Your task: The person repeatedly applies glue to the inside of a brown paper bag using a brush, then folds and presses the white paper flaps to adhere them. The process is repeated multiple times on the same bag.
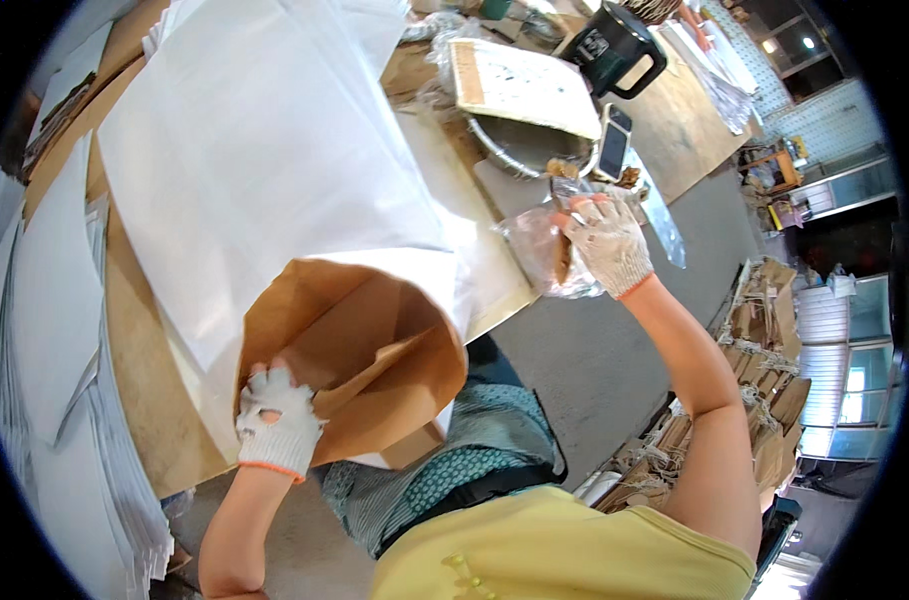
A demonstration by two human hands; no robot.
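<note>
Left of the worktable (154, 400) hang white paper sheets (59, 300), and then the gloved left hand (279, 420) reaches into the brown-lined mouth of a white paper sack (354, 325) at the table's near edge; whether its fingers pinch the paper, I cannot tell. Farther right, beside a metal-rimmed basin (504, 158), the gloved right hand (607, 240) grips what looks like a brush (564, 187), just below a phone (614, 143).

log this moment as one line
left hand: at open paper bag; right hand: by clear plastic, grip unclear; bag: white outside, brown inside
</note>
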